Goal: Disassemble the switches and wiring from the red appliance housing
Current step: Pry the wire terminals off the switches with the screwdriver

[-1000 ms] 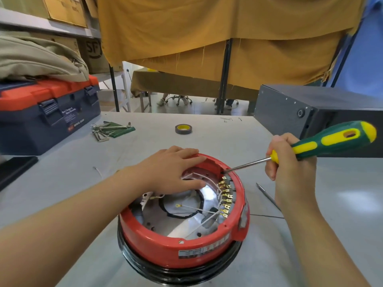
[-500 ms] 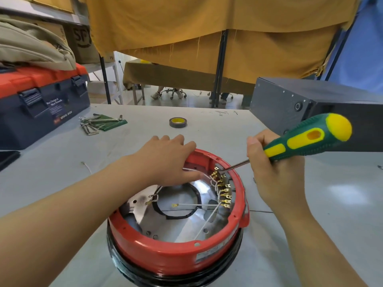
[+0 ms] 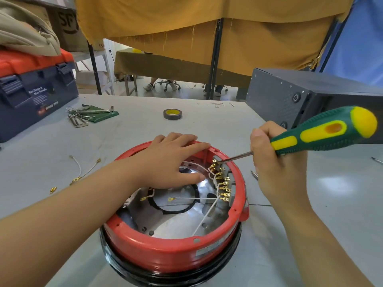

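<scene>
With the round red plastic appliance housing [image 3: 172, 249] on the grey table [image 3: 342, 204] steadied by the flat, open-fingered left hand [image 3: 172, 162], the right hand [image 3: 269, 162] grips the green-and-yellow screwdriver [image 3: 323, 131], its tip at the top brass terminal [image 3: 214, 161], so the step in hand is judged terminal release, requiring controlled prying.

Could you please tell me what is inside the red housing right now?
Inside the red housing: brass terminals, white wires, a black ring and the screwdriver tip. The left hand covers part of the interior.
</scene>
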`<state>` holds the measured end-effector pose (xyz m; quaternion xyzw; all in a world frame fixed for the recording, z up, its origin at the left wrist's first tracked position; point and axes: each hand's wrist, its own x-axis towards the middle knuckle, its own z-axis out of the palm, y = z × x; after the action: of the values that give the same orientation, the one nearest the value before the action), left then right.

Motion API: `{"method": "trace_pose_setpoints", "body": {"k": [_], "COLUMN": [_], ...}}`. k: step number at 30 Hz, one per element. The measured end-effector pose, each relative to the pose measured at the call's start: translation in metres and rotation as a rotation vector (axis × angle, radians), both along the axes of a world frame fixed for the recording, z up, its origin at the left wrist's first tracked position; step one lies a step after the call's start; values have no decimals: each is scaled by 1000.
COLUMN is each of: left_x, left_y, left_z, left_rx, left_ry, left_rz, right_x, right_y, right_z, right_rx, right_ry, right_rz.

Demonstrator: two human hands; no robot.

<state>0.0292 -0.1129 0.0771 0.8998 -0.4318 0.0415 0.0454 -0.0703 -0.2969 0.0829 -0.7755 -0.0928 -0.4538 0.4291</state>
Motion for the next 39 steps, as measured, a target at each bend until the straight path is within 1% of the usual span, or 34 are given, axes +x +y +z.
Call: {"method": "trace_pose_setpoints", "body": {"k": [4,7,17,19,21,25,27,32,36,39], "left_x": [-1,-1,-2,-2,-3,-5,-6,-5,-6,-6], "left_y": [-1,-2,-2,-2,-3,-6,-6,-5,-4,-3], "left_z": [1,2,3,3,3,5,5,6,5,6], "left_rx": [10,20,23,20,-7,-39,-32,-56,-74,-82], "left_ry": [8,5,19,26,48,62,58,77,107,111], "left_rz": [3,7,23,22,13,-30,-39,-53,-96,-98], "right_x": [5,8,9,9,8,2,0,6,7,5], "right_y": [-5,-7,-9,-8,-7,-2,0,-5,-5,-4], "right_z": [-1,-1,-2,-2,-2,-4,-4,-2,-4,-3], "right_rx": [153,215,400,409,374,183,136,363,398,348], "right_ry": [92,117,101,103,103,103,109,117,108,106], "right_rz": [72,112,167,156,141,140,138,124,130,122]}}
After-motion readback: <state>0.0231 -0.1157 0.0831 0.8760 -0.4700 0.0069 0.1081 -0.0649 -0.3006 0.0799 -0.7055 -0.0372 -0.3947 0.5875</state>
